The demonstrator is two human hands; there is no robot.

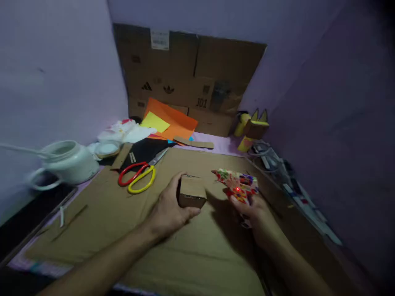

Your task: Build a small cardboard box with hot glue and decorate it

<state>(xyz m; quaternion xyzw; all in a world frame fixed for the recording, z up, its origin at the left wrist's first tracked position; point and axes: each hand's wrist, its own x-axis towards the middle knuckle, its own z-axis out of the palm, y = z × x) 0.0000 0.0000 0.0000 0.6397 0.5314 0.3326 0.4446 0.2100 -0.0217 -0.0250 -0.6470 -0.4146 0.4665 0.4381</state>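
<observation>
My left hand [171, 207] is wrapped round a small brown cardboard box [193, 191], its thumb along the near side. In my right hand [254, 211] is a hot glue gun [236, 183] with a colourful patterned body and a lit red light. The nozzle points left toward the box, with a gap between them. Both are above a large cardboard sheet [197, 250]. Left of the box lie scissors [138, 174] with one red and one yellow handle loop, their blades pointing away from me.
At the left stand a white pot [72, 162] and a roll of tape [106, 149]. Orange paper [175, 121] and yellow paper [155, 122] lie at the back, before an upright cardboard panel [179, 65]. A cardboard strip [194, 142] lies nearby. Cables [262, 154] run along the right wall.
</observation>
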